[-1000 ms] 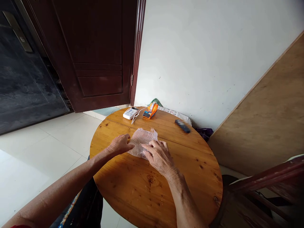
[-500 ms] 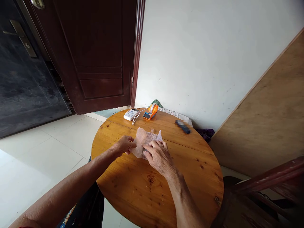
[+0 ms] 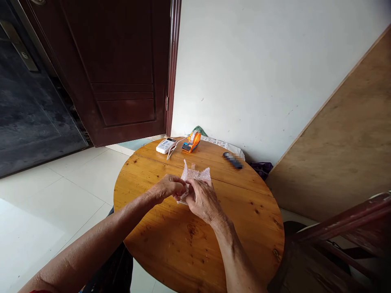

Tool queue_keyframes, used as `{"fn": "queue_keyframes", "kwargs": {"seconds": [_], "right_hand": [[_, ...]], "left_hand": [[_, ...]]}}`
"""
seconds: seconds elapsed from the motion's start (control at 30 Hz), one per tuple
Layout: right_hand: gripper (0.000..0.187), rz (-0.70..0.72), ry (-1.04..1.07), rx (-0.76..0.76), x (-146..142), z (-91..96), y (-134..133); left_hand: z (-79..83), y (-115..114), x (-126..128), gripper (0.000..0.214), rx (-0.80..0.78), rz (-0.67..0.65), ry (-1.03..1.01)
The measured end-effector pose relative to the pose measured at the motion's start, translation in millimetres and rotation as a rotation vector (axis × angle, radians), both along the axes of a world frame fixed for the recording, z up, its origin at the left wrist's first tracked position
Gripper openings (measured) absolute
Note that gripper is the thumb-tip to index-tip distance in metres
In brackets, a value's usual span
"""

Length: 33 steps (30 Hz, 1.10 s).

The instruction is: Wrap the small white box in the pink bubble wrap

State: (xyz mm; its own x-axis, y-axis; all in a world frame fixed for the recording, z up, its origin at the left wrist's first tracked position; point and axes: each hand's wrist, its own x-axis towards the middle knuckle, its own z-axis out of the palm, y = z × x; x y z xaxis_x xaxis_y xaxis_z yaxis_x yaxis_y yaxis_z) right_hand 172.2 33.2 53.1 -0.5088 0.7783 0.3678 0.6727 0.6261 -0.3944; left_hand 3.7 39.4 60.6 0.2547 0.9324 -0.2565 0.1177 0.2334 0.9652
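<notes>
A sheet of clear bubble wrap [image 3: 195, 175] stands bunched up above the middle of the round wooden table [image 3: 171, 244]. My left hand [image 3: 167, 188] pinches its left side, fingers closed on it. My right hand [image 3: 202, 199] grips its right side, fingers curled round the lower edge. The two hands almost touch, and the wrap's top edge sticks up behind them. What the wrap encloses, if anything, is hidden.
At the table's far edge lie a white device [image 3: 165, 145] with a cord, an orange tape dispenser [image 3: 192, 141] and a dark remote-like bar [image 3: 233, 160]. A dark wooden door [image 3: 122, 69] stands behind, a white wall to the right, a chair rail [image 3: 342, 228] at lower right.
The bubble wrap lay flat under my hands a second ago. Both hands have drawn together and lifted it, so it now stands folded upward between them.
</notes>
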Motion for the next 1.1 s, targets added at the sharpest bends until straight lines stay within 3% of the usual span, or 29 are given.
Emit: {"fn": "queue_keyframes", "kwargs": {"seconds": [0.07,0.17,0.27,0.37,0.5,0.63,0.8,0.97,1.1], "right_hand": [[0.026,-0.002,0.014,0.006,2.4,0.9,1.0],[0.029,-0.029,0.049,0.068,9.9,0.3,5.4],[0.021,-0.174,0.136,0.093,23.7,-1.1,13.6],[0.016,-0.438,0.158,-0.067,40.0,0.7,20.9],[0.046,-0.663,-0.014,-0.342,53.3,8.6,19.6],[0.070,-0.665,-0.065,-0.493,53.9,9.5,8.8],[0.083,-0.665,0.080,-0.521,51.4,-14.1,-0.9],[0.072,-0.595,0.371,-0.441,43.0,-34.2,-5.6],[0.057,-0.494,0.580,-0.390,31.3,-28.3,-10.9]], "left_hand": [[0.6,-2.8,2.5,0.015,0.087,-0.037,0.106],[-2.4,-8.2,8.3,0.013,0.332,-0.046,0.422],[-11.9,-12.2,11.5,0.014,0.600,-0.029,0.720],[-27.1,-11.8,9.7,0.018,0.843,-0.008,0.846],[-47.1,-6.5,5.5,0.024,1.048,-0.055,0.805],[-57.3,-3.5,5.7,0.031,1.131,-0.076,0.741],[-57.5,-3.3,7.7,0.030,1.119,-0.112,0.698],[-50.3,-5.7,7.8,0.027,1.108,-0.127,0.755],[-46.6,-6.8,8.0,0.026,1.104,-0.133,0.827]]}}
